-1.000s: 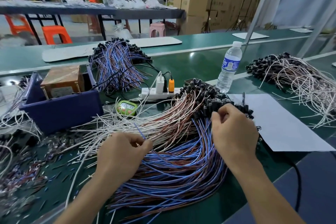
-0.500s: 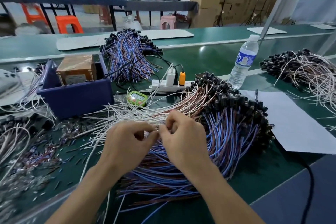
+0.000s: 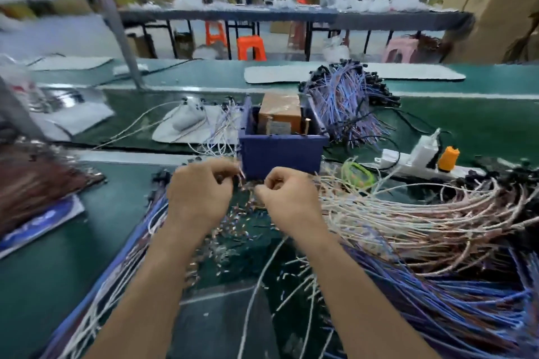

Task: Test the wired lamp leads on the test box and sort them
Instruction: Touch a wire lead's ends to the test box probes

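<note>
A brown test box (image 3: 280,114) sits inside a dark blue bin (image 3: 281,151) at the middle of the green bench. Just in front of the bin, my left hand (image 3: 199,197) and my right hand (image 3: 287,198) are both curled, each pinching a thin lead end (image 3: 242,176) between them. The picture is blurred, so the wire itself is hard to make out. A big pile of white, pink and blue lamp leads (image 3: 423,242) spreads to the right. Another bundle of blue leads (image 3: 347,102) lies behind the bin.
A white power strip (image 3: 414,162) with an orange plug lies right of the bin, a green meter (image 3: 357,173) beside it. A brown lead pile (image 3: 35,183) is at the left. White and blue leads (image 3: 116,271) run along the lower left. Wire scraps (image 3: 233,230) litter the bench.
The view has swung left. Both hands moved from the lead pile up to the front of the blue bin, still close together with a lead end pinched between them.
</note>
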The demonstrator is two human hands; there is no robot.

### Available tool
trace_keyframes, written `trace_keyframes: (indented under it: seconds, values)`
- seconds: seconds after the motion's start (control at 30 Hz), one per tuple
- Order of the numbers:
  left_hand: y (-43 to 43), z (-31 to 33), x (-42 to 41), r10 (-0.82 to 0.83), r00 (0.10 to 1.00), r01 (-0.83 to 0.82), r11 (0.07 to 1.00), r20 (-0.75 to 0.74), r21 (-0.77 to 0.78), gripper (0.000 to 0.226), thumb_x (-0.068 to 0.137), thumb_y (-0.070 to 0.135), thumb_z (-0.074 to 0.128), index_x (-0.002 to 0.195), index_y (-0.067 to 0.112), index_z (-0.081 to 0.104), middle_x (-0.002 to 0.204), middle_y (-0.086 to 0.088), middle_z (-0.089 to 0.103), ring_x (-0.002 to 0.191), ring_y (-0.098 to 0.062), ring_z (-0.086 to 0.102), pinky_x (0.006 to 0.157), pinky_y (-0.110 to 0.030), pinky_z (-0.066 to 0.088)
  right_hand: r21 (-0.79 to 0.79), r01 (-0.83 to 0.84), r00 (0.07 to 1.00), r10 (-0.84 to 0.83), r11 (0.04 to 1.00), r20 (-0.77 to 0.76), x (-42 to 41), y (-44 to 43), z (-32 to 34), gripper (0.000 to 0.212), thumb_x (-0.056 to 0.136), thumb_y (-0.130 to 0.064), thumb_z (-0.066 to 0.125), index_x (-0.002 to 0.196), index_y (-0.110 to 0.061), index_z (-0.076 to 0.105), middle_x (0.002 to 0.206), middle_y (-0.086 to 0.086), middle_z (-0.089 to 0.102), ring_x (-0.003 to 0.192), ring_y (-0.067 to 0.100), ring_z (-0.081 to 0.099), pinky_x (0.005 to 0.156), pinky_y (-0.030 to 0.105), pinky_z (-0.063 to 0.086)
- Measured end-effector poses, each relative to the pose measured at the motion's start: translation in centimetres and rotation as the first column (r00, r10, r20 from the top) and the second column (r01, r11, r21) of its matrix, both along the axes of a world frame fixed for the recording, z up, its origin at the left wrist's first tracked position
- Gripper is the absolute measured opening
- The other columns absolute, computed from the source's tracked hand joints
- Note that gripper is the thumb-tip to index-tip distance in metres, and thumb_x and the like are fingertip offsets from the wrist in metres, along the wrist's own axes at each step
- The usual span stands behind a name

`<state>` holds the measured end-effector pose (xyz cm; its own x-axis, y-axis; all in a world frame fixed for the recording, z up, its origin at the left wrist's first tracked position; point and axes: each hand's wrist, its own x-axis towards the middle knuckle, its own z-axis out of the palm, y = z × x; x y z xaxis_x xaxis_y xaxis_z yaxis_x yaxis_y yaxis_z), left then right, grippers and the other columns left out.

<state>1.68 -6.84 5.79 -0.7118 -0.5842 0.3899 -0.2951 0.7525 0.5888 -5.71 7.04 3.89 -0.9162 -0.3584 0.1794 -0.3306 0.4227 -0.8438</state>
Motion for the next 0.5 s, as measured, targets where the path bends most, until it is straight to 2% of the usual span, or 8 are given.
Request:
trace_keyframes:
  seconds: [0.13, 0.23, 0.3, 0.37, 0.43, 0.5]
  values:
    - [-4.6, -1.3, 1.5, 0.244, 0.969, -0.240, 0.968, 0.034, -0.077, 0.025, 0.086, 0.016, 0.070, 0.099, 0.031, 0.083, 0.096, -0.005, 0.080, 0.097, -0.032, 0.069, 0.095, -0.038, 0.049, -0.080, -0.153, 0.987, 0.157, 0.985, 0.047, 0.0, -3.0, -1.0, 0.025, 0.084, -0.027, 0.074, 0.067, -0.021, 0.057, 0.053, -0.011, 0.053, 0.050, 0.005, 0.045, 0.053, 0.025, 0.038]
    - [-7.9, -2.5, 2.0, 0.366, 0.924, -0.367, 0.930, 0.110, -0.020, 0.023, 0.091, 0.026, 0.067, 0.107, 0.033, 0.081, 0.104, -0.008, 0.078, 0.102, -0.033, 0.066, 0.097, -0.039, 0.052, -0.195, -0.236, 0.964, 0.255, 0.952, 0.078, 0.5, -4.0, -2.3, 0.017, 0.086, -0.028, 0.071, 0.074, -0.022, 0.061, 0.058, -0.007, 0.056, 0.054, 0.008, 0.048, 0.055, 0.031, 0.042]
    - [-8.7, -3.1, 2.0, 0.386, 0.908, -0.395, 0.918, 0.161, 0.027, 0.021, 0.092, 0.038, 0.068, 0.109, 0.035, 0.080, 0.107, -0.005, 0.078, 0.104, -0.032, 0.066, 0.095, -0.040, 0.053, -0.200, -0.263, 0.957, 0.282, 0.944, 0.073, 0.9, -4.0, -3.1, 0.014, 0.088, -0.027, 0.070, 0.077, -0.022, 0.062, 0.058, -0.005, 0.058, 0.053, 0.008, 0.049, 0.053, 0.031, 0.042]
    - [-8.7, -3.7, 1.7, 0.368, 0.903, -0.389, 0.919, 0.221, 0.058, 0.024, 0.090, 0.050, 0.067, 0.109, 0.039, 0.079, 0.109, -0.002, 0.077, 0.106, -0.031, 0.065, 0.093, -0.039, 0.054, -0.177, -0.277, 0.955, 0.291, 0.944, 0.054, 1.2, -3.9, -3.6, 0.012, 0.089, -0.027, 0.070, 0.079, -0.023, 0.064, 0.060, -0.005, 0.062, 0.052, 0.004, 0.051, 0.051, 0.022, 0.042]
    - [-8.5, -4.2, 1.5, 0.366, 0.901, -0.387, 0.920, 0.233, 0.052, 0.023, 0.090, 0.049, 0.067, 0.108, 0.041, 0.079, 0.108, 0.000, 0.077, 0.104, -0.030, 0.065, 0.092, -0.038, 0.054, -0.175, -0.281, 0.954, 0.294, 0.944, 0.052, 1.3, -3.7, -3.8, 0.011, 0.087, -0.027, 0.070, 0.079, -0.023, 0.065, 0.061, -0.004, 0.062, 0.052, 0.003, 0.052, 0.050, 0.021, 0.042]
    - [-8.5, -4.4, 1.5, 0.384, 0.898, -0.399, 0.916, 0.213, 0.032, 0.019, 0.091, 0.039, 0.067, 0.107, 0.040, 0.079, 0.105, 0.000, 0.077, 0.099, -0.028, 0.066, 0.092, -0.038, 0.055, -0.182, -0.278, 0.951, 0.297, 0.943, 0.087, 1.3, -3.6, -3.8, 0.010, 0.085, -0.027, 0.070, 0.078, -0.022, 0.065, 0.059, -0.003, 0.061, 0.052, 0.007, 0.051, 0.052, 0.027, 0.044]
